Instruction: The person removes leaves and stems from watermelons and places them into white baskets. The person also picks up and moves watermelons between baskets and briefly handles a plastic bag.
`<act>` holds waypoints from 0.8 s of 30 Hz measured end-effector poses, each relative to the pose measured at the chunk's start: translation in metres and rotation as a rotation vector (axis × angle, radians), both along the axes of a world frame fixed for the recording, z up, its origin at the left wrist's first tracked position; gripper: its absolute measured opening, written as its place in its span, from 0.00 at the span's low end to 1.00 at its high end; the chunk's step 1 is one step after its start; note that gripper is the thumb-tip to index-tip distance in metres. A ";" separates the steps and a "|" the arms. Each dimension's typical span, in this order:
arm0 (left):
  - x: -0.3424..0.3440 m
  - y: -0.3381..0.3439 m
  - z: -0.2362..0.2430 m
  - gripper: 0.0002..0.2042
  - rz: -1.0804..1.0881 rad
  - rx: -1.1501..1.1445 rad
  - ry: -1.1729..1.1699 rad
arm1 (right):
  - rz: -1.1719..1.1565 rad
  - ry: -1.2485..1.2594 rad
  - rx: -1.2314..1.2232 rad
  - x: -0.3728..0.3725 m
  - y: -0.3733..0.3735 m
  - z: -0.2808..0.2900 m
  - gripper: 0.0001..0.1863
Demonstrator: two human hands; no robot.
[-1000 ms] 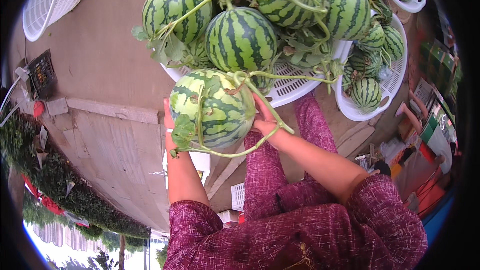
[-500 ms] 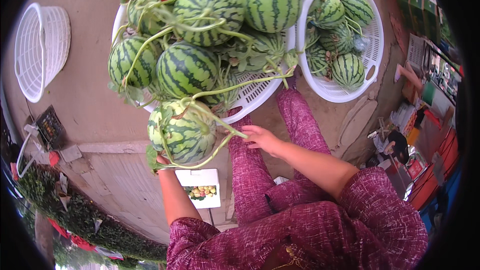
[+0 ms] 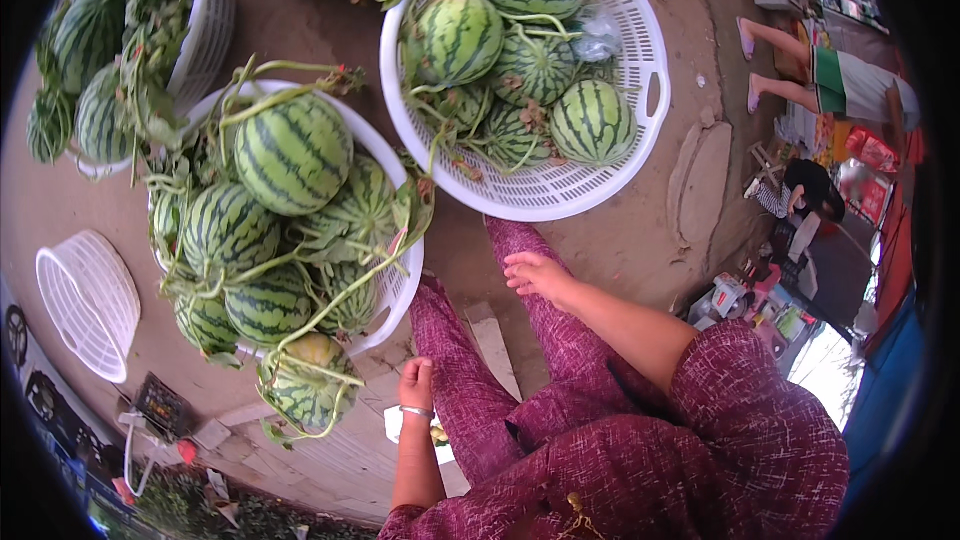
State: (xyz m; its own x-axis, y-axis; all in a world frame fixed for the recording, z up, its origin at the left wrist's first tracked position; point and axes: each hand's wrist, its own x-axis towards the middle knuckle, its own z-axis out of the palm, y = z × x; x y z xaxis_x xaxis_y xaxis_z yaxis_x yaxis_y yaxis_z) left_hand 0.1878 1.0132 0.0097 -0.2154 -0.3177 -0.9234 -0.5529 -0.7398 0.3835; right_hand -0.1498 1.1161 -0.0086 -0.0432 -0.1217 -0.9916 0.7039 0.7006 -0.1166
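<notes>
My left hand [image 3: 415, 383] has its fingers curled in, with nothing visible in it and a silver band on the wrist. It hovers over my left leg, apart from the striped watermelon [image 3: 308, 388] that hangs at the near edge of the middle white basket [image 3: 401, 285]. A long green vine [image 3: 352, 287] runs over that basket's heap of watermelons. My right hand [image 3: 537, 276] is over my right thigh, fingers spread and touching no fruit. Closest to it is the right-hand white basket [image 3: 560, 202], with several smaller watermelons such as this one [image 3: 593, 123].
At the far left stands another basket of watermelons [image 3: 102, 112]. A white basket [image 3: 88, 305] sits on the left, near a dark crate [image 3: 162, 408]. A white box [image 3: 394, 425] is partly behind my left forearm. People [image 3: 830, 80] and goods are at the right.
My left hand has come off the near watermelon and my right hand has let go of the vine. The view has swung right, bringing the right basket nearer the middle.
</notes>
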 end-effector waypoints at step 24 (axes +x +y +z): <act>-0.532 -0.052 -0.201 0.08 0.493 0.458 0.081 | -0.382 0.059 -0.007 -0.159 0.066 -0.073 0.19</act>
State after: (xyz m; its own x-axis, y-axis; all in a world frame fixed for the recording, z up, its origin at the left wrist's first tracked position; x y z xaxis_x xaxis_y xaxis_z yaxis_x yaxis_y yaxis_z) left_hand -0.3438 0.9611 -0.1918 -0.2197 0.0231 -0.9753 -0.0923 -0.9957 -0.0028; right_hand -0.3089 1.1825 -0.0817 -0.1436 -0.0925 -0.9853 0.9062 0.3879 -0.1685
